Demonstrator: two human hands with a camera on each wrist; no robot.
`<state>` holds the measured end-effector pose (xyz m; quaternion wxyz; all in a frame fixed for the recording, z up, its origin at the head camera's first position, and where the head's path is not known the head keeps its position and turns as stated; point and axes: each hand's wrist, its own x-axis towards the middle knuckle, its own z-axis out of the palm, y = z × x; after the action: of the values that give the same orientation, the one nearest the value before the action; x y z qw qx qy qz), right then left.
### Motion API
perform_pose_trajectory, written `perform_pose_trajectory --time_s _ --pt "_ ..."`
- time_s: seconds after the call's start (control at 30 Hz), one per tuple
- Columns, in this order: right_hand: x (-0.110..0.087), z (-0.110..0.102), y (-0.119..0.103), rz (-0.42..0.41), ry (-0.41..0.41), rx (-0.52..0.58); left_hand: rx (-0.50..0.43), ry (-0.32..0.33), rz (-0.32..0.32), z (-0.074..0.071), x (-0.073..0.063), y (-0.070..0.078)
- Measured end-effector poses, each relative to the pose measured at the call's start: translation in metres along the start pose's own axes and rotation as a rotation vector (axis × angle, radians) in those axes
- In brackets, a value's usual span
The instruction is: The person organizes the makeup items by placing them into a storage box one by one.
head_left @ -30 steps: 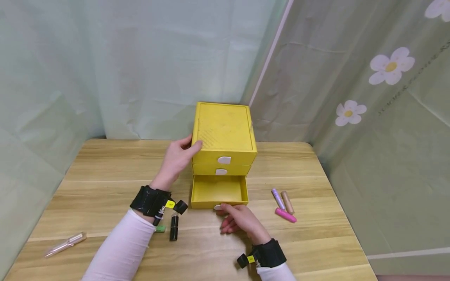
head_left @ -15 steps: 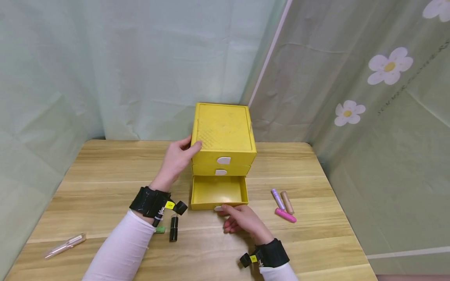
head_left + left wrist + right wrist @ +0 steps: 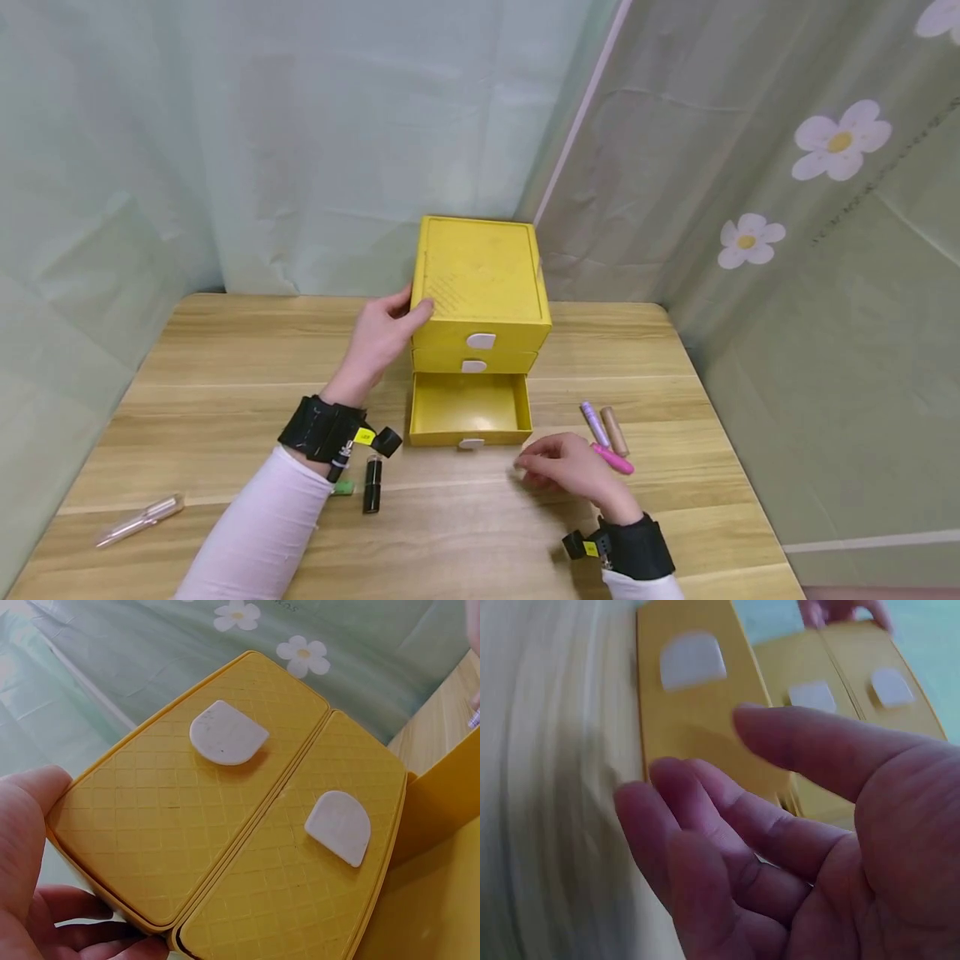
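Note:
A yellow drawer cabinet [image 3: 487,267] with white tabs stands at the middle back. Its bottom drawer [image 3: 471,437] is pulled out with nothing seen inside, while the two upper drawers are closed. My left hand [image 3: 378,337] holds the cabinet's front left top corner, thumb on the top and fingers along the left side. In the left wrist view the thumb [image 3: 37,791] lies against the cabinet's edge. My right hand [image 3: 573,467] hovers right of the drawer front, close to a pink tube [image 3: 613,460]. It holds nothing; the right wrist view has its fingers [image 3: 772,832] loosely bent.
Beside the pink tube lie a purple stick [image 3: 595,423] and a brown one [image 3: 613,429]. A black tube [image 3: 372,487] and a small green piece [image 3: 343,488] are near my left sleeve. One clear pen-shaped thing [image 3: 140,521] lies far left. Curtains [image 3: 360,150] enclose the table.
My right hand has let go of the bottom drawer's tab and moved right, toward the pink tube. The drawer stays pulled out. My left hand keeps its hold on the cabinet.

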<state>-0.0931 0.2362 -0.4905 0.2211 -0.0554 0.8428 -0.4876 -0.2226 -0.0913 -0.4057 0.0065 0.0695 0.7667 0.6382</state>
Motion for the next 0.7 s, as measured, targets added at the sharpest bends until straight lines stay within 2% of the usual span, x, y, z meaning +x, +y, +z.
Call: perform_pose_trajectory --time_s 0.37,0.53,0.7 --pt "-0.032 -0.053 0.015 0.061 0.337 -0.284 0.007 0.000 0.025 0.002 0.000 0.001" --pt "-0.041 -0.065 0.018 0.094 0.382 -0.451 0.008 0.000 0.021 0.002 -0.003 0.002" --pt "-0.045 -0.068 0.023 0.102 0.393 -0.556 0.011 0.007 0.022 0.000 -0.004 0.004"
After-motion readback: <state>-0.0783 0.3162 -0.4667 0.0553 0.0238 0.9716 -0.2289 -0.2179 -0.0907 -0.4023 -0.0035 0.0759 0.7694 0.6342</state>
